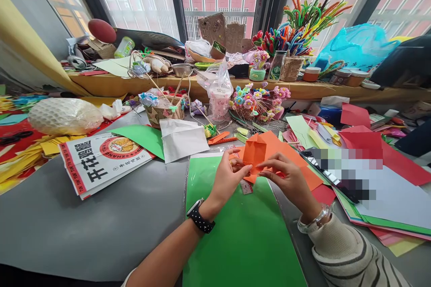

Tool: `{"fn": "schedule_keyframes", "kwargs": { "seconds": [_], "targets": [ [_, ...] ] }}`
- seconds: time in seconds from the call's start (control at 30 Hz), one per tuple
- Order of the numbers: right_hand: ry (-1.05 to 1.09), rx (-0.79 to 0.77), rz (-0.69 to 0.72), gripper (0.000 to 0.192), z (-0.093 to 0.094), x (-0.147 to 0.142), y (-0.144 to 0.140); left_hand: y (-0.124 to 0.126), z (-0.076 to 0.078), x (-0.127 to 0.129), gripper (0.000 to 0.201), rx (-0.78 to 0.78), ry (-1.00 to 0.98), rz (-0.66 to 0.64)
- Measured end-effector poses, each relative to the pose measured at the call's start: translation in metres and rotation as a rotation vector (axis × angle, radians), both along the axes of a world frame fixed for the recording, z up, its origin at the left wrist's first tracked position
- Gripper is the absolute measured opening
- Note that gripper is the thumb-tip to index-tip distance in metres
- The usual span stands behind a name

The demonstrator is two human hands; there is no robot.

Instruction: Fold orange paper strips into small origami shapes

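At counter centre, over a green sheet (242, 233):

- Left hand (229, 177): watch on the wrist; fingers pinched shut on the lower left edge of the orange paper (255, 152).
- Right hand (286, 175): bracelet and striped sleeve; fingertips closed on the same paper at its lower right.
- Orange paper: a small, partly folded piece, held between both hands just above the green sheet, its upper flap standing up. More orange sheets (286, 148) lie directly behind it.
- Ruler (245, 187): flat on the green sheet, just under the left fingers.
- White bag (182, 139): left of the work, beside a printed packet (101, 161).
- Basket (161, 114) of paper flowers and a plastic cup (219, 98): behind, towards the window sill.
- Red sheets (367, 141) and white paper (387, 193): stacked at right.

Handling note (judgement): the fold appears mid-crease. It would go best with both edges matched before pressing, the crease run outward from the middle with a fingertip, and the piece lowered onto the flat green sheet for a firm backing, clear of the ruler.
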State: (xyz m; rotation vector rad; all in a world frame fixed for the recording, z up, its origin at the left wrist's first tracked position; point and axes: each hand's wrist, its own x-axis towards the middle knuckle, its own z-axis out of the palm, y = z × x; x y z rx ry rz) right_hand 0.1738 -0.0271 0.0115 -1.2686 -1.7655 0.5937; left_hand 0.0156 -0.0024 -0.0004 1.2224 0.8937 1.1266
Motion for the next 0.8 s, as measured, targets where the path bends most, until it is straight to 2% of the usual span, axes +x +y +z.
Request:
{"fn": "schedule_keyframes", "kwargs": {
  "seconds": [0.13, 0.37, 0.8],
  "targets": [
    [0.124, -0.075, 0.025, 0.016, -0.0020, -0.0009, 0.0018, -0.0009, 0.0002, -0.0004, 0.043, 0.030, -0.004, -0.011],
    [0.259, -0.148, 0.006, 0.019, -0.0037, -0.0054, 0.0009, -0.0026, 0.0046, 0.0007, 0.048, -0.020, -0.026, -0.039],
    [0.139, -0.098, 0.005, 0.018, -0.0027, -0.0040, -0.0005, -0.0007, 0.0090, -0.0010, 0.042, -0.070, -0.031, -0.089]
  ]
}}
